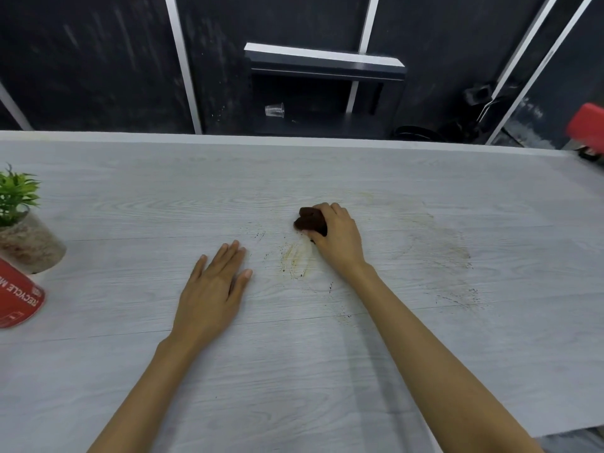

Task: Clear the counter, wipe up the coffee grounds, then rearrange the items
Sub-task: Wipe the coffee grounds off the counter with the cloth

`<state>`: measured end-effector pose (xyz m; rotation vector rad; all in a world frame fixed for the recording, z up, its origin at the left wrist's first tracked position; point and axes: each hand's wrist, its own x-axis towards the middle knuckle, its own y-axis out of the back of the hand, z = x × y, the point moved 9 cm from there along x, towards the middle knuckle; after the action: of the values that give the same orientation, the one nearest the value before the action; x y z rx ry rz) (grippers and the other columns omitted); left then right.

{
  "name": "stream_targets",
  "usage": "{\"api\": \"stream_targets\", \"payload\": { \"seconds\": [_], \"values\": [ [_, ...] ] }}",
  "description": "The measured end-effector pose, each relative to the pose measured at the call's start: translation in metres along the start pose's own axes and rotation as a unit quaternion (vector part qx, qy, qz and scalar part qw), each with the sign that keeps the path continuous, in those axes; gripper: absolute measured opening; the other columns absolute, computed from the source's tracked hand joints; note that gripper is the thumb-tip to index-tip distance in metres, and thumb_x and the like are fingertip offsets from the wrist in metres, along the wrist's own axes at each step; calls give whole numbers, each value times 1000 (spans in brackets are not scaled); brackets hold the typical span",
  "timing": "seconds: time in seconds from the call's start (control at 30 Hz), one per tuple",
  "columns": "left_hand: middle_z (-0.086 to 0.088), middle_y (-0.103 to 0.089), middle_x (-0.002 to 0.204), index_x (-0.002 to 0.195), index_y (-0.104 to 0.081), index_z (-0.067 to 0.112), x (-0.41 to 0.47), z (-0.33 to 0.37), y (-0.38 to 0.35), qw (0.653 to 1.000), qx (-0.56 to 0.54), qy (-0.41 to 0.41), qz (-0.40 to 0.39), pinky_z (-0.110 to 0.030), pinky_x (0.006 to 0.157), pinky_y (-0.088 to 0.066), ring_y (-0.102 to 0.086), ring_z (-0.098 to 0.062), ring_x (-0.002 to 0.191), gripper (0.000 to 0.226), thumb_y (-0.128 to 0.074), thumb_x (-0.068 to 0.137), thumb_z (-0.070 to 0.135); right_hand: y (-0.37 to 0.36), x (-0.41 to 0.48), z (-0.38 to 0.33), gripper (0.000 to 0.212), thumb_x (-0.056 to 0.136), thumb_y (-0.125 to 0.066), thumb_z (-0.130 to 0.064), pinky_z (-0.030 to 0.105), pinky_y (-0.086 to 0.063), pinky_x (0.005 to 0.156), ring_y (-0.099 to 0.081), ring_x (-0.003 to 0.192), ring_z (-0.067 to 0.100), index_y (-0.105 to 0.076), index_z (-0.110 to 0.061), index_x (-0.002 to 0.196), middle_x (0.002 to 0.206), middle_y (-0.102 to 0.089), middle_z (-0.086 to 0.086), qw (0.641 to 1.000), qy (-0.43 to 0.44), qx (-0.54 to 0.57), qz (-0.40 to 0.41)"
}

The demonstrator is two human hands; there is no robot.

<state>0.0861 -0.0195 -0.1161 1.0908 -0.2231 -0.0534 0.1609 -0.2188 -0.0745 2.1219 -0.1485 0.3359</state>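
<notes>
At the counter's [130,354] left edge stand a plant [19,220] and a red cup [18,297]. The left hand [212,289] lies flat on the wood, fingers straight. Beside it, grounds [295,259] smear the surface. The right hand [336,238] grips a dark brown cloth [309,219] pressed on the counter. More grounds [457,297] speckle the right.

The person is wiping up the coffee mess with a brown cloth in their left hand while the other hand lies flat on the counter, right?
Not quite: the brown cloth is in the right hand, not the left. The head view shows that the left hand is the one lying flat on the counter, beside the coffee mess.
</notes>
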Motion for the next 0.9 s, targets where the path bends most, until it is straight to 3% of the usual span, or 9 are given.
{"api": "stream_targets", "payload": {
  "seconds": [0.1, 0.2, 0.27, 0.33, 0.4, 0.47, 0.57, 0.7, 0.9],
  "values": [
    [10, -18, 154, 144, -23, 22, -2, 0, -1, 1000, 0, 0, 0, -26, 117, 1, -5, 3, 139, 76, -4, 81, 60, 5, 8, 6, 45, 79, -70, -27, 29, -44, 83, -55, 102, 22, -54, -15, 119, 110, -60, 8, 996, -68, 63, -11],
    [10, -18, 154, 144, -23, 22, -4, 0, 0, 1000, -4, -2, 0, -26, 117, 0, -6, 2, 140, 76, -5, 81, 61, 7, 3, 22, 67, 73, -76, -34, 25, -43, 81, -53, 103, 17, -42, -16, 128, 118, -54, 4, 930, -215, 279, -104],
    [9, -18, 154, 144, -23, 22, -4, -1, 2, 1000, -3, -4, 2, -26, 117, 0, -6, 2, 139, 77, -5, 80, 61, 5, -7, 26, 74, 74, -75, -39, 26, -40, 79, -49, 103, 17, -35, -11, 129, 118, -49, 5, 923, -238, 240, -184],
    [9, -18, 154, 144, -24, 21, -4, -3, 4, 1000, -3, -1, 4, -26, 116, 1, -6, 3, 138, 78, -6, 80, 61, 7, -12, 31, 72, 77, -69, -45, 29, -41, 83, -46, 107, 21, -35, -7, 127, 122, -46, 9, 956, -205, 101, -183],
    [9, -18, 154, 143, -24, 21, -4, -4, 4, 1000, -5, -1, 3, -26, 116, 1, -6, 3, 138, 78, -6, 79, 62, 20, -11, 31, 69, 81, -60, -52, 38, -38, 98, -39, 124, 27, -38, -9, 130, 134, -39, 13, 986, -137, -35, -87],
    [9, -19, 154, 143, -24, 21, -4, -2, 2, 1000, -8, -2, 3, -26, 116, 1, -6, 3, 138, 79, -6, 79, 62, 24, -14, 16, 57, 90, -49, -45, 47, -24, 113, -25, 139, 28, -35, -17, 138, 148, -29, 11, 996, -22, -82, -22],
    [10, -19, 154, 143, -25, 23, -4, -1, 1, 1000, -9, -2, 5, -25, 116, 1, -6, 3, 138, 78, -6, 79, 63, 0, -27, -4, 49, 94, -29, -47, 48, -5, 119, -9, 145, 24, -36, -31, 140, 154, -22, 0, 984, 109, -125, -63],
    [10, -19, 153, 143, -25, 23, -4, 0, 2, 1000, -7, -2, 7, -26, 117, 0, -7, 2, 139, 77, -6, 80, 62, -6, -15, 17, 48, 93, -36, -51, 51, 0, 116, 0, 146, 26, -38, -34, 138, 157, -16, -2, 988, 73, -114, -75],
    [11, -20, 153, 143, -26, 23, -4, 3, 3, 1000, -8, 2, 13, -26, 117, 0, -8, 2, 141, 74, -7, 82, 60, -12, 36, 35, 36, 97, -40, -27, 43, -13, 118, -24, 140, 30, -51, -19, 131, 146, -40, 9, 995, 39, -89, -26]
  ]
}}
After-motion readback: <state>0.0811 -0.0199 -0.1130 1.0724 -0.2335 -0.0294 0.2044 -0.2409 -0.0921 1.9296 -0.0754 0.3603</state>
